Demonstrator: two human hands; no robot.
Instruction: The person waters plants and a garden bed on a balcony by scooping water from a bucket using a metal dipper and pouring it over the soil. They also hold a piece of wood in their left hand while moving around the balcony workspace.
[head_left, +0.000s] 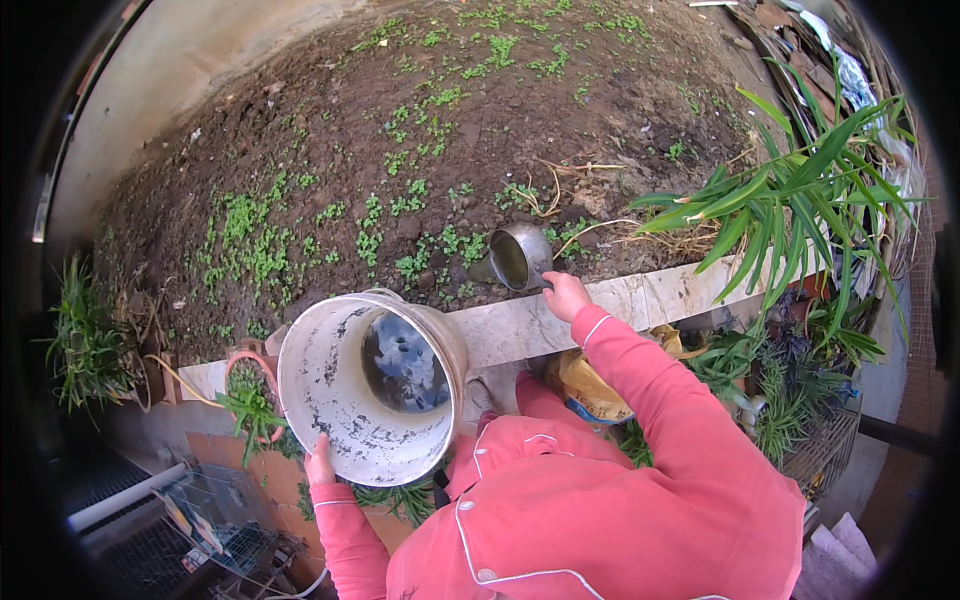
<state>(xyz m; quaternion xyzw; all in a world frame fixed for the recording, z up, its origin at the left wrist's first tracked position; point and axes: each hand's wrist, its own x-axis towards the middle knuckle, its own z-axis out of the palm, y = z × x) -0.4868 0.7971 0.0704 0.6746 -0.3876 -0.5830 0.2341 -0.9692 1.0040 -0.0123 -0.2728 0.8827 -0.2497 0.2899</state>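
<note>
My left hand (320, 463) grips the near rim of a large white bucket (322, 390), whose inner wall is stained with dark flecks. Some dark water (405, 364) lies at its bottom and reflects the sky. The bucket is tilted toward me beside a tiled ledge (517, 322). In my right hand (568, 295) is the handle of a metal dipper (535, 251), held just over the soil past the ledge. Its mouth tips left, and water seems to run out onto the soil and small green seedlings (450, 244).
A soil bed (480, 135) with scattered seedlings stretches up to a wall (150, 97). Long-leaved plants (780, 195) overhang the ledge at right. Below the ledge are a yellow sack (592, 382), a potted plant (251, 405) and a wire cage (217, 517).
</note>
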